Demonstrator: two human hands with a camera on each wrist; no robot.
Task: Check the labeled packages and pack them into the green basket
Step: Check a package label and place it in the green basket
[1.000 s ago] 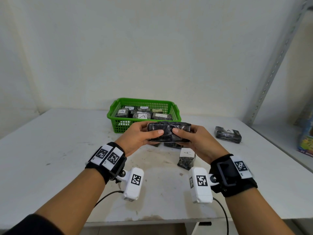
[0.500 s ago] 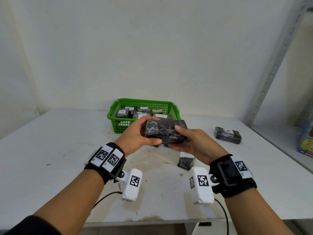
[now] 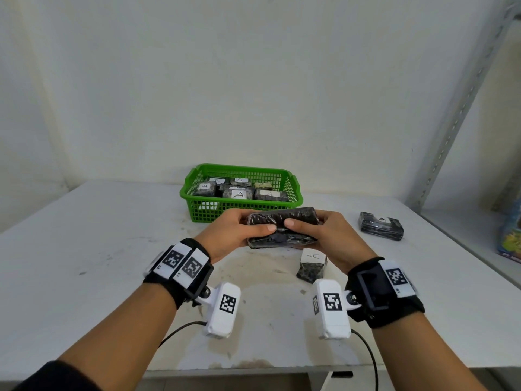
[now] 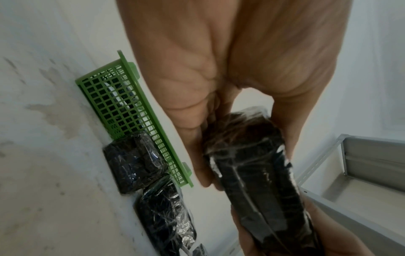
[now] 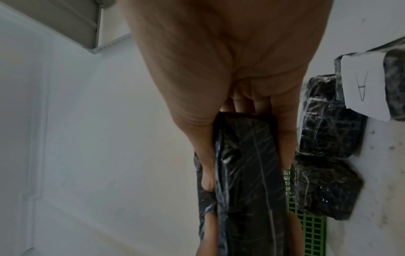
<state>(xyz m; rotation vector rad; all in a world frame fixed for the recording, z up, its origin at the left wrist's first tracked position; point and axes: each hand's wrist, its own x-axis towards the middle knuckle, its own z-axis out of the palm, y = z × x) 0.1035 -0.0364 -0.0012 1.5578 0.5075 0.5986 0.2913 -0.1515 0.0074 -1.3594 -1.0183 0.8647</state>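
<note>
- Two hands are closed on one black wrapped package, which is held in the air above the surface, just in front of the green basket.
- The package's left end is gripped by the left hand, thumb on top and fingers curled underneath.
- Its right end is gripped by the right hand in the same way, the thumb laid across the top and the fingers wrapped behind.
- No label is shown on the faces of the held package turned to the cameras.
- Several wrapped packages with white labels, some marked "A", are seen lying inside the basket.
- A small package marked "A" is stood on the surface just below the right hand.
- Two dark packages are seen in the wrist views lying on the surface against the basket's front wall.
- Another labelled package is laid well apart to the right, near a metal shelf upright.
</note>
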